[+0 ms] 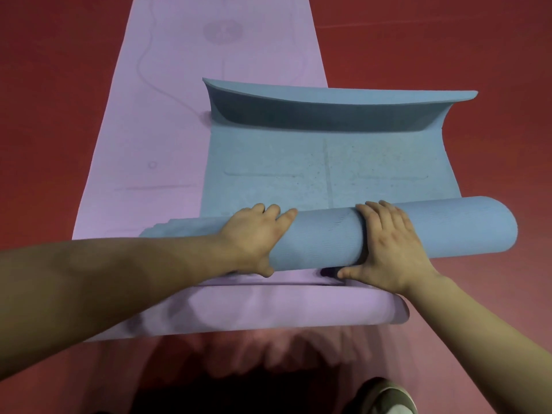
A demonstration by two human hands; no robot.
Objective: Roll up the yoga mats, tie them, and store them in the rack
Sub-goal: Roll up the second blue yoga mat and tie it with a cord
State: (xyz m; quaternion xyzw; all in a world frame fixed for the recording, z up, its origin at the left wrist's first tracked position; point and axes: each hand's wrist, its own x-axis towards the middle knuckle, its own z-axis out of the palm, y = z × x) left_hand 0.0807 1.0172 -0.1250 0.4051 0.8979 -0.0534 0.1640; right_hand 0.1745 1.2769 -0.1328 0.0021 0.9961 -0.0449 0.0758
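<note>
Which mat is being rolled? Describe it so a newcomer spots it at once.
Start at the red floor, where a long purple mat runs away from the camera. Overlapping its right side lies the blue mat, its near end rolled into a tube under the left hand and right hand. Only this one is blue, with its far edge curling upward.

Blue mat (328, 168), lilac mat (167, 115), red floor (59, 85)

We have a single view, worn on the head, looking forward and steeply down at the red floor (59, 85). It sits close: both forearms enter from the bottom corners, and the left hand (254, 237) and right hand (391, 246) land mid-frame on the blue mat (328, 165). A shoe (385, 395) shows at the bottom edge.
</note>
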